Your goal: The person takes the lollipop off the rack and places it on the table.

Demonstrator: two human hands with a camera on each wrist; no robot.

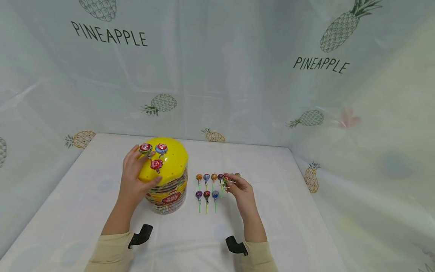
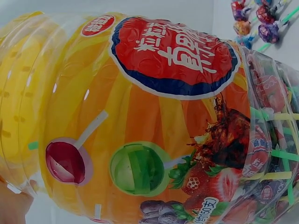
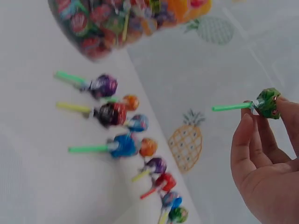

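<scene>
A large clear jar (image 1: 170, 196) full of wrapped lollipops stands on the table, with a yellow lid (image 1: 175, 158). My left hand (image 1: 133, 179) holds it at the lid's left side, thumb toward the front. Three wrapped lollipop heads (image 1: 156, 164) show on the lid beside those fingers. To the right of the jar, my right hand (image 1: 242, 194) pinches a green-wrapped lollipop (image 3: 268, 103) by its head, its green stick pointing away from the palm. Under that hand lies a back row of lollipops (image 1: 206, 176), partly hidden by the fingers. Three more, purple, red and blue (image 1: 215, 194), form a front row.
A white cloth covers the table (image 1: 278, 219). Behind it hangs a pale curtain (image 1: 221, 75) printed with pineapples, which also runs along the right side. A black wrist mount (image 1: 142, 234) sits at the left sleeve, another mount (image 1: 236, 245) at the right one.
</scene>
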